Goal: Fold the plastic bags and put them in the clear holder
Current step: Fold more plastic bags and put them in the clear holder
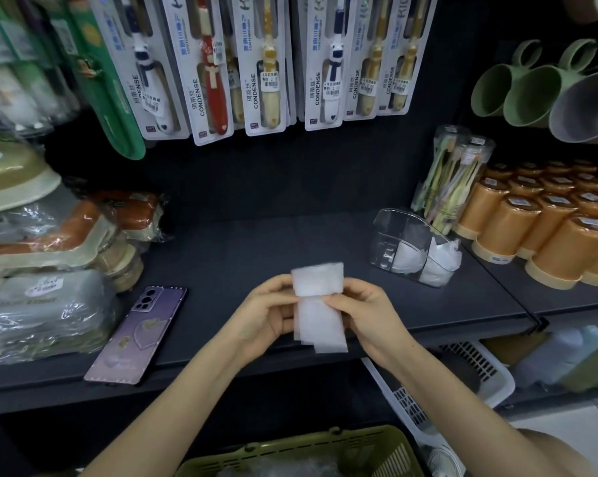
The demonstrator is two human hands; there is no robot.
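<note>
Head view: dark shelf point(256, 242) bears clear holder point(392, 223), phone point(137, 333).

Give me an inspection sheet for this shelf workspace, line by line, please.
Surface: dark shelf.
Job's things: white bag, partly folded, held over the shelf's front edge; clear holder at right with folded bags inside.
Clutter: phone lying back up at left; wrapped packs far left; orange cups at right.
Grippers: left hand and right hand both pinch the bag.
Cables: nothing seen.
Surroundings: toothbrush packs hanging above; green mugs upper right; green basket and white basket below.
</note>
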